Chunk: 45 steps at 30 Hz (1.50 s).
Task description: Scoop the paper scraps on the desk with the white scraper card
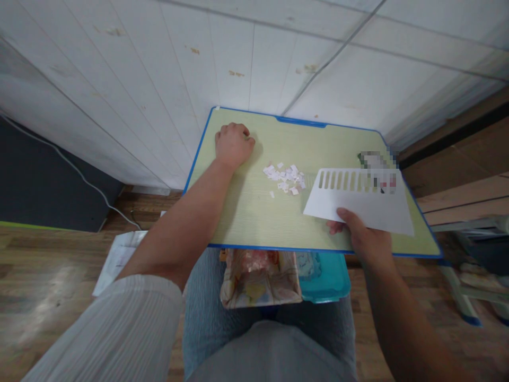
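My right hand point(368, 241) grips the lower edge of a white sheet with a row of slots point(358, 204), thumb on top and fingers underneath. It is held over the right side of a pale yellow tabletop point(246, 223) with a blue rim. My left hand point(234, 144) rests near the far left corner of the table, its fingers curled in. Whether anything is inside that hand is hidden. Between the hands lies a loose pile of small white paper pieces point(284, 178), left of the sheet.
A pixelated object point(376, 159) lies at the table's right, partly behind the sheet. Below the near edge, a paper-lined box point(258, 294) and a turquoise tray point(328, 286) sit at my lap. A white wall point(238, 48) borders the far side; papers point(117, 260) lie at lower left.
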Each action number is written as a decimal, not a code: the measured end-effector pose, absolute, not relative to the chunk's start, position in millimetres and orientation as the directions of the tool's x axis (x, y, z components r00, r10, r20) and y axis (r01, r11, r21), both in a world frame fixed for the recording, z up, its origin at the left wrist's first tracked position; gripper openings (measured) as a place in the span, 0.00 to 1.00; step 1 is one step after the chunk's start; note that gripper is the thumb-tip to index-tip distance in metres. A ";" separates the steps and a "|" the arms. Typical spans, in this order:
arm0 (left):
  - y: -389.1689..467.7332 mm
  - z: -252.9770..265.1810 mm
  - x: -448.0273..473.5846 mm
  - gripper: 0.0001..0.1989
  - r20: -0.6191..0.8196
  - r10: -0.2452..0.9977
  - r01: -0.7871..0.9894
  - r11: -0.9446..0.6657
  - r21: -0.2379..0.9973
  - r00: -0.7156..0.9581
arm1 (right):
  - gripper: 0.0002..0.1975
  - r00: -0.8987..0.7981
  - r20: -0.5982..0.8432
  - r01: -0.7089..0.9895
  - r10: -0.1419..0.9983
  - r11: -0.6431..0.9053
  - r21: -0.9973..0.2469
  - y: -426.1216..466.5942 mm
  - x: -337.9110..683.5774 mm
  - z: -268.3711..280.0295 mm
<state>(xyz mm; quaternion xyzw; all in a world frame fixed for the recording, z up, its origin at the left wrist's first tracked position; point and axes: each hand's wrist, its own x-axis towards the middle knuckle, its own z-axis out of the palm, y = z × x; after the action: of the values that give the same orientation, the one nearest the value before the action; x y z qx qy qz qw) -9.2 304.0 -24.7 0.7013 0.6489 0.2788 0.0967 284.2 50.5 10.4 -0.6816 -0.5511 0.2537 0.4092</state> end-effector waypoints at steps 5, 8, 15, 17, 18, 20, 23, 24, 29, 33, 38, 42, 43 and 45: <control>303.7 -23.7 -9.1 0.18 0.256 0.967 0.855 -0.140 0.500 0.008 | 0.20 0.265 0.069 0.508 0.962 -0.078 -0.858 44.9 278.0 9.0; 302.3 -21.8 -8.8 0.18 0.242 0.970 0.859 -0.131 0.494 0.009 | 0.19 0.272 0.047 0.443 0.961 -0.081 -0.893 44.5 271.9 5.5; 304.0 -25.2 -10.0 0.18 0.269 0.963 0.846 -0.150 0.512 0.008 | 0.18 0.226 0.026 0.394 0.974 -0.067 -0.917 43.6 257.8 4.4; 304.0 -25.4 -9.9 0.18 0.270 0.963 0.844 -0.150 0.515 0.006 | 0.18 0.249 0.038 0.390 0.968 -0.065 -0.918 42.7 256.9 6.6; 303.8 -25.1 -9.7 0.18 0.271 0.963 0.843 -0.149 0.516 0.004 | 0.18 0.264 0.056 0.409 0.963 -0.060 -0.910 42.1 256.9 7.9; 302.8 -23.7 -9.1 0.17 0.269 0.963 0.845 -0.143 0.516 0.000 | 0.19 0.249 0.080 0.455 0.965 -0.044 -0.890 40.4 257.4 10.5; 301.5 -21.5 -8.5 0.17 0.255 0.967 0.851 -0.132 0.508 -0.002 | 0.21 0.190 0.064 0.469 0.980 -0.033 -0.883 36.2 259.2 12.4; 301.4 -21.2 -8.4 0.17 0.250 0.968 0.852 -0.129 0.508 -0.002 | 0.21 0.196 0.061 0.470 0.979 -0.039 -0.882 34.4 260.3 12.1; 302.3 -21.6 -9.0 0.19 0.240 0.971 0.839 -0.133 0.527 0.003 | 0.21 0.205 0.055 0.520 0.977 -0.061 -0.852 24.8 270.9 6.1; 302.6 -21.8 -8.9 0.19 0.239 0.971 0.836 -0.136 0.531 0.007 | 0.24 0.145 0.016 0.529 0.989 -0.064 -0.846 17.5 276.9 5.8; 302.9 -23.0 -9.1 0.19 0.259 0.966 0.829 -0.148 0.539 0.004 | 0.25 0.165 -0.027 0.498 0.986 -0.107 -0.861 9.0 269.8 7.8; 302.8 -23.3 -9.3 0.21 0.249 0.968 0.823 -0.146 0.549 0.005 | 0.26 0.152 -0.032 0.459 0.988 -0.100 -0.883 6.4 263.3 8.4; 302.6 -23.0 -9.3 0.20 0.239 0.971 0.824 -0.140 0.549 0.006 | 0.26 0.150 -0.036 0.458 0.988 -0.102 -0.883 6.7 262.8 8.8; 302.0 -22.4 -9.0 0.19 0.226 0.974 0.829 -0.134 0.542 0.010 | 0.26 0.124 -0.062 0.459 0.990 -0.113 -0.881 8.8 261.8 10.4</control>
<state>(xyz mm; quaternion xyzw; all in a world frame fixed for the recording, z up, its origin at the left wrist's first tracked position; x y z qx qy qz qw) -9.0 302.0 -22.4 0.6988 0.6451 0.2808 0.1289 261.8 8.8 10.4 -0.6531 -0.5548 0.3606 0.3683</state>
